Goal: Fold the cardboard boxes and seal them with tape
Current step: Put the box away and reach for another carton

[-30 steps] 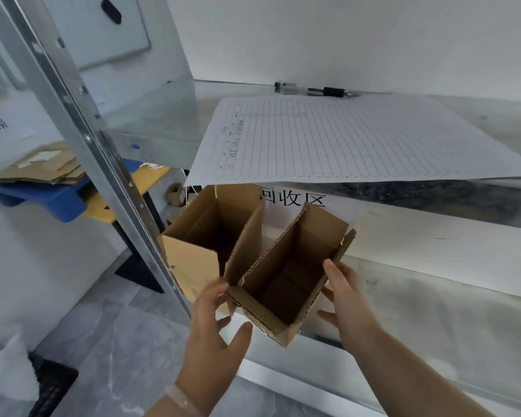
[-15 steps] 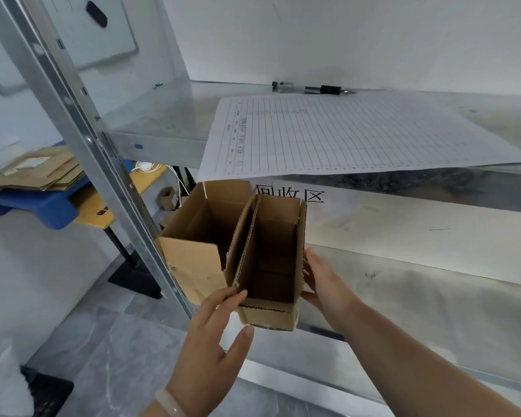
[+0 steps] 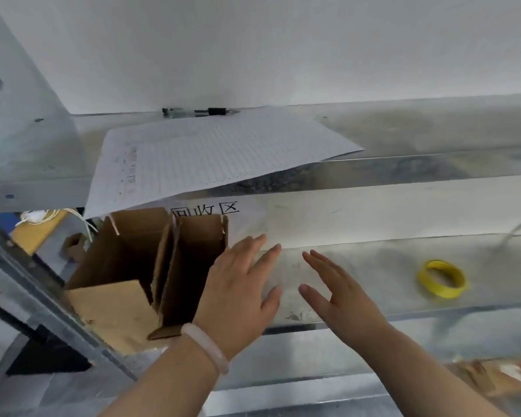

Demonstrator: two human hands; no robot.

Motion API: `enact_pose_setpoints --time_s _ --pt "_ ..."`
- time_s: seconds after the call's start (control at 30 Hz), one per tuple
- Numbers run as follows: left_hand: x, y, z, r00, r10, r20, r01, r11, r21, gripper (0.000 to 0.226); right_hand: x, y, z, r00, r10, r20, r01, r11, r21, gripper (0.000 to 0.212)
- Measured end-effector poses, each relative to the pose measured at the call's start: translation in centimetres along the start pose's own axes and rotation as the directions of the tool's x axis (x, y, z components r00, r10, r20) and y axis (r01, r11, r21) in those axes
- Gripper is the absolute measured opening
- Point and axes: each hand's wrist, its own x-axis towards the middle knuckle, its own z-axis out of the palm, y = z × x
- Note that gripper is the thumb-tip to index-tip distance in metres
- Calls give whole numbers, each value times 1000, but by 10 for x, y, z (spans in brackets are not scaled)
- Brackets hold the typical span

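On the shelf: two cardboard boxes, one tape roll.

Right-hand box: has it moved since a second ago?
Yes. The right-hand box swung left, from angled away to standing flush against the left box by the shelf post.

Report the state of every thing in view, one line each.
Left box, upright, top open, unsealed.
Right box, upright beside left box, top open.
Left hand, open, holding nothing.
Right hand, open, holding nothing.
Tape roll, lying on the shelf, untouched.
Paper sheet, flat, overhanging the upper shelf.
Pen, lying behind paper sheet.
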Motion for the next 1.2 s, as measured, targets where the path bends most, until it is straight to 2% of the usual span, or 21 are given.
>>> enact_pose_setpoints --time_s 0.07,0.13,0.4,0.57,0.67,0.8,1.0,1.2 --pt "22 24 14 998 62 9 -62 998 3 56 -18 22 -30 992 5 -130 -25 988 -153 66" --pt "42 56 25 993 116 -9 -116 993 -11 55 -36 42 -62 971 -5 -238 -53 971 -235 72" --pt "102 224 78 918 373 -132 -392 904 -171 51 -123 132 -182 882 58 -468 -267 879 -396 74" --pt "136 362 117 862 460 -214 -505 822 -264 49 -192 205 -274 826 158 -541 -422 810 -407 80" --pt "151 443 141 819 511 -260 -572 757 -315 50 -237 247 -329 768 233 -597 -525 762 -378 81" --pt "176 531 174 796 559 -231 -603 701 -381 51 -275 294 -389 686 313 -656 -623 719 -308 71" --pt "215 610 231 766 623 -160 -621 653 -434 52 -289 369 -438 604 462 -649 -719 667 -195 70" --pt "277 656 315 776 627 -73 -578 659 -481 53 -259 459 -478 560 586 -586 -780 611 -134 72"
